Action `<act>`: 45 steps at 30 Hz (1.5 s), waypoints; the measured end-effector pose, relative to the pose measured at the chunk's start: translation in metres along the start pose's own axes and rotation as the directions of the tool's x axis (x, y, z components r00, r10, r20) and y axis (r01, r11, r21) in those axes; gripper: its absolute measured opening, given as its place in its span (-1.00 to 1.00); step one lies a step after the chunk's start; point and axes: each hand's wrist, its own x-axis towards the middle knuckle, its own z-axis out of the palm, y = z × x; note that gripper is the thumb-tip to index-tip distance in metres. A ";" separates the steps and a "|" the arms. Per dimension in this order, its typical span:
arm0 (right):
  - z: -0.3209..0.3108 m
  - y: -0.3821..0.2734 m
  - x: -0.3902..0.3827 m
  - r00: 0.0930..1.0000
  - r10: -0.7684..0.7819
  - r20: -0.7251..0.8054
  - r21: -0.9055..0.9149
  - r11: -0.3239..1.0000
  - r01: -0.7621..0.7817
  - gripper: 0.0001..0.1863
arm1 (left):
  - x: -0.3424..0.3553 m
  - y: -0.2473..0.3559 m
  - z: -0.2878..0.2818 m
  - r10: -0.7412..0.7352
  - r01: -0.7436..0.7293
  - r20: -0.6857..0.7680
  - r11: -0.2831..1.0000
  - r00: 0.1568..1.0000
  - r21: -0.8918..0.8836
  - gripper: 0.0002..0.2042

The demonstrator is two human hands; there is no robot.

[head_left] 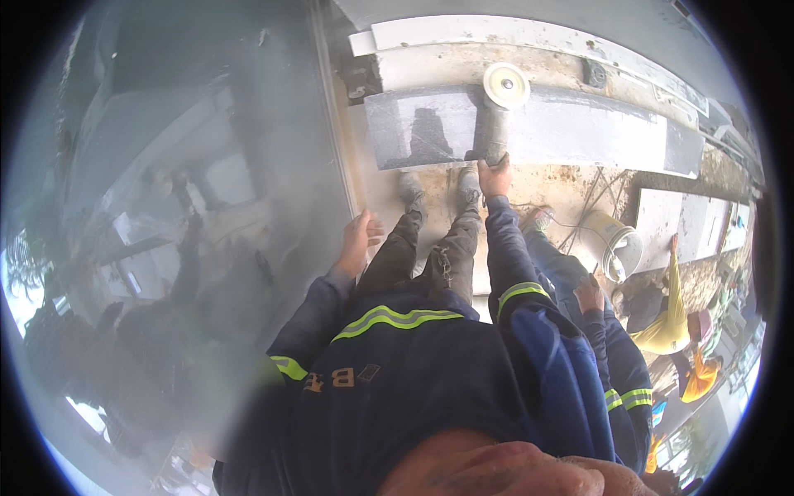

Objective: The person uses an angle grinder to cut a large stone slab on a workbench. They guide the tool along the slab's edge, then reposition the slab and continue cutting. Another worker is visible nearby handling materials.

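Angle grinder (495,128), prob. (hazy view), lies across the grey slab (571,124), disc (506,85) at far edge. R hand (495,177) grips its rear; L hand (359,241) loose, fingers uncurled, nothing held. Both hands = better ctrl.

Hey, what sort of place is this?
Likely a building site or stone-working yard: the right hand holds a disc grinder over a long grey slab, and a co-worker nearby wears reflective-striped navy workwear.
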 end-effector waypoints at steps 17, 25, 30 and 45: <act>-0.034 -0.142 -0.095 0.458 -0.290 0.840 0.457 0.834 -0.309 -0.54 | 0.071 0.079 0.094 0.263 -0.055 0.187 0.703 0.947 -0.709 -0.23; 0.047 -0.129 -0.076 0.642 -0.378 0.667 0.258 0.926 0.277 -0.20 | 0.141 0.071 0.074 0.367 -0.367 -0.140 0.675 0.920 -0.640 -0.47; 0.059 -0.121 -0.068 0.646 -0.376 0.664 0.247 0.926 0.285 -0.23 | 0.145 0.075 0.084 0.431 -0.504 -0.262 0.738 0.863 -0.449 -0.42; 0.068 -0.126 -0.057 0.626 -0.366 0.689 0.172 0.921 0.350 -0.24 | 0.173 0.069 0.074 0.314 -0.361 -0.188 0.702 0.931 -0.613 -0.44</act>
